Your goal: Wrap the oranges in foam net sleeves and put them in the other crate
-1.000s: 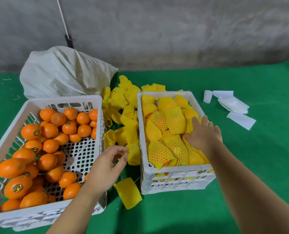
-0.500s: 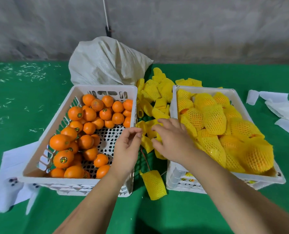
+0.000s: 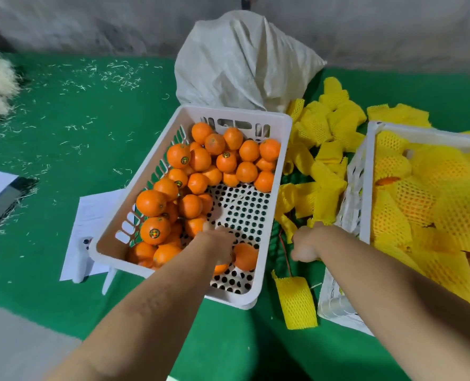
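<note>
Head view, the only one. The left hand (image 3: 219,243) reaches down into the near end of the left crate (image 3: 190,111), over a loose orange (image 3: 220,266) on the perforated floor; the fingers are hidden below the wrist, so I cannot tell whether they grip the fruit or only touch it. A second orange (image 3: 245,256) lies just beside it. The right hand (image 3: 306,244) is in the gap between the two crates, among the foam net sleeves (image 3: 322,185); it is blurred, and whether it pinches a sleeve cannot be told. The right crate (image 3: 366,171) holds wrapped oranges (image 3: 448,193) heaped up to its rim.

Risks, as judged:
- A one-handed pick from smooth plastic may slip, and the fruit roll back against its neighbour.
- The sleeves overlap; the hand may lift two, or drag some off the pile.
- One sleeve (image 3: 297,302) lies apart on the green bench (image 3: 63,111), easily overlooked.
- The right crate is heaped; a further orange may roll out.
</note>
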